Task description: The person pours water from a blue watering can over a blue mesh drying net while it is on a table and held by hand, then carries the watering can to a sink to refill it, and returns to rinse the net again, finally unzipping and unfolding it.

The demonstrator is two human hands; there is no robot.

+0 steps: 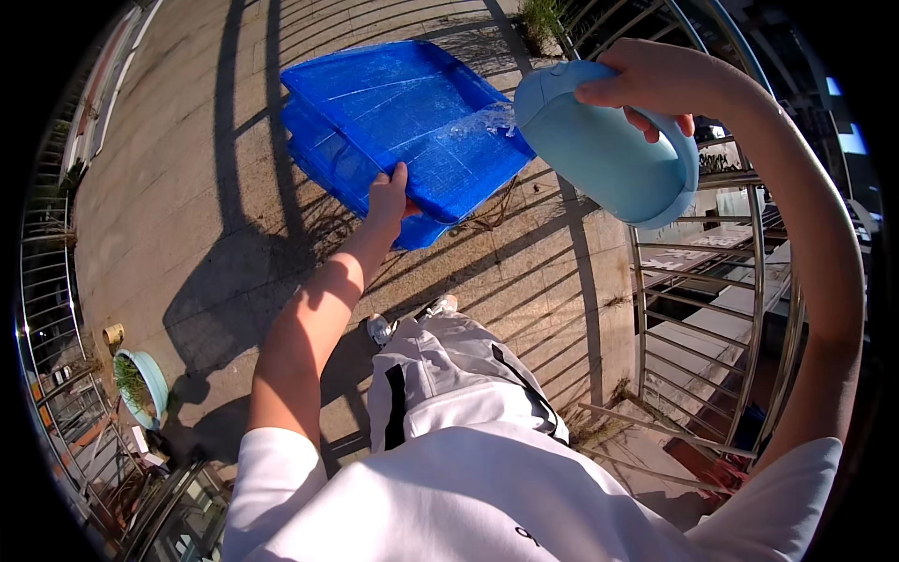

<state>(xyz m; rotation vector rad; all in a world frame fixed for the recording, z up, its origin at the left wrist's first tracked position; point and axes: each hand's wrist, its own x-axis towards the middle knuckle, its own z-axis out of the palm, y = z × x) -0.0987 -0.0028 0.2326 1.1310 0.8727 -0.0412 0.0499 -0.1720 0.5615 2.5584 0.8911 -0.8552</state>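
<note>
My left hand (386,194) is closed on the near edge of a blue mesh drying net (403,112), which has a stiff square frame and at least one more layer beneath its top. The net is tilted and its upper face looks wet and shiny. High on the right, my right hand (646,84) grips the rim of a light blue plastic basin (609,150), thumb on the inside. The basin is tipped toward the net, and water (478,122) streams from its lip onto the net's right part. The fingers of my left hand under the edge are partly hidden.
A metal railing (698,309) runs along the right side, with another railing (47,309) at the far left. A pale green planter with grass (140,389) stands on the tiled floor (159,187) at the left. A green plant (543,21) grows near the top.
</note>
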